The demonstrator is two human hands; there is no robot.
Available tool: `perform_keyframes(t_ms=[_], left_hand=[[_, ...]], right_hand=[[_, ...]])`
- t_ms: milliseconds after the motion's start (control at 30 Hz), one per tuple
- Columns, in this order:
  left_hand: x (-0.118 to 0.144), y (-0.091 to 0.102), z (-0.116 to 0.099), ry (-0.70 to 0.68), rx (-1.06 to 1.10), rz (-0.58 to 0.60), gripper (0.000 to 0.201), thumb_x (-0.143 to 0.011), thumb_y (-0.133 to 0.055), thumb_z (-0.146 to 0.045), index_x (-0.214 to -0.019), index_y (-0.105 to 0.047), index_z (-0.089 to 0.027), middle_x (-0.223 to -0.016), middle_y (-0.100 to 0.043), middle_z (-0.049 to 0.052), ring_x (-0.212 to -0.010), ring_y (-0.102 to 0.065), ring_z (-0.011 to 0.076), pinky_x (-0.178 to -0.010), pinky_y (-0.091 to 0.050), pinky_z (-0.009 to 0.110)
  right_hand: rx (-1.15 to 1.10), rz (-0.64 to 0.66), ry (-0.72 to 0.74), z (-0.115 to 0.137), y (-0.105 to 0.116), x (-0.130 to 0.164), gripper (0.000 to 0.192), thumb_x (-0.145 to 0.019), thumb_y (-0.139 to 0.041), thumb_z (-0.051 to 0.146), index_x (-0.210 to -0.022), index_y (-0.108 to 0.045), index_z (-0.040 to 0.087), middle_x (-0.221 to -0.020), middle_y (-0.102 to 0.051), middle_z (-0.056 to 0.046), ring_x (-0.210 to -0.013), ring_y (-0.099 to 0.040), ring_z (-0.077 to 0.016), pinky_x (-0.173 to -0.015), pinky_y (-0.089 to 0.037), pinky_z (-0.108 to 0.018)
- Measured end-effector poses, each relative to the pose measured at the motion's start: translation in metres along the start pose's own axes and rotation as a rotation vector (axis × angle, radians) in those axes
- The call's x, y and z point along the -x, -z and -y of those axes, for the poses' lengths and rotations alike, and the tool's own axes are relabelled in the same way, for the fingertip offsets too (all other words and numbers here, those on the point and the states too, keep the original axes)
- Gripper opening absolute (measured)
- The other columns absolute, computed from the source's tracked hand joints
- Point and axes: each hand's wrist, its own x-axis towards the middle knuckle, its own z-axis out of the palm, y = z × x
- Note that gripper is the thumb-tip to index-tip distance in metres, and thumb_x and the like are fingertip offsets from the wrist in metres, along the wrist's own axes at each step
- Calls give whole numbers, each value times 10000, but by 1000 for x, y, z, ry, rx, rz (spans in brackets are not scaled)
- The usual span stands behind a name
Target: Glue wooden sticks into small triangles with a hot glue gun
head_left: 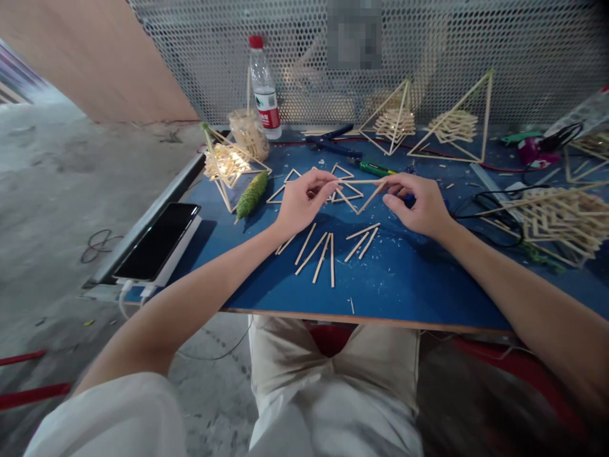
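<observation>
Between my two hands a triangle of thin wooden sticks (pixel 358 182) is held above the blue table, its point toward me. My left hand (pixel 307 198) pinches the left corner with thumb and fingers. The right corner is in the closed fingers of my right hand (pixel 413 202). Small stick triangles (pixel 291 178) lie on the table behind and beside my left hand. Nearer to me several loose sticks (pixel 332 260) are spread in a fan, and a few shorter sticks (pixel 362 242) lie right of them.
At the back stand a water bottle (pixel 266 95), a jar of sticks (pixel 250 134) and stick pyramids (pixel 394 124). Green-handled pliers (pixel 375 167) lie behind my hands. A green yarn bundle (pixel 252 195) and a phone (pixel 159 241) are left; black cables (pixel 495 206) and a stacked-stick piece (pixel 561 219) are right.
</observation>
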Motion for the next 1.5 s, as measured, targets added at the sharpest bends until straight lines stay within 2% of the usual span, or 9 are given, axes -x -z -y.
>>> perform_keyframes(t_ms=[167,433,600,767,967,1100,1500], left_hand=[[1,0,-3,-13,-11,15,203,-1075,-719,-393,-1120,-751,-198,-998,-887,64,-641,-744,103,-646,-633,238],[2,2,-6,-41,-63,66,289,-1064,-718,-483,-1089,-750,-197,-967,-881,53,-661,-759,110,-671,-648,237],[2,2,-9,-79,-53,60,294,-1087,-678,-441,-1214,-797,-204,-1039,-887,72,-698,-769,119,-668,-641,238],[3,4,-12,-82,-131,52,302,-1100,-657,-417,-1259,-855,-254,-1050,-893,66,-627,-728,115,-612,-597,242],[4,6,-19,-140,-142,60,281,-1076,-677,-378,-1223,-888,-264,-1064,-897,73,-754,-793,162,-673,-636,282],[3,7,-22,-152,-168,72,269,-1070,-673,-335,-1205,-894,-259,-1043,-898,73,-768,-799,164,-672,-626,280],[0,9,-16,-180,-201,83,253,-1066,-680,-328,-1186,-893,-264,-1016,-899,59,-841,-826,177,-723,-624,288]], right_hand=[[65,-100,-48,1,-3,0,115,-971,-783,393,-1044,-853,338,-968,-865,-26,-701,-732,-222,-673,-636,-426],[81,-118,-39,2,-3,0,129,-1020,-743,397,-982,-850,336,-1000,-877,-19,-772,-767,-230,-720,-634,-421],[54,-107,-31,9,-2,0,147,-1018,-742,439,-946,-834,350,-974,-870,-17,-774,-769,-250,-733,-640,-462],[34,-105,-63,15,-3,1,183,-1015,-711,442,-944,-837,330,-981,-872,-19,-792,-780,-265,-751,-665,-490],[19,-138,-124,17,-4,3,217,-1009,-736,527,-923,-826,349,-917,-858,-25,-738,-755,-262,-713,-645,-484],[1,-159,-119,15,-6,4,222,-1010,-749,521,-901,-812,338,-892,-851,-26,-698,-738,-248,-676,-610,-459],[-32,-139,-133,19,-4,2,224,-1018,-743,538,-903,-832,368,-874,-845,-19,-737,-774,-265,-717,-636,-478]])
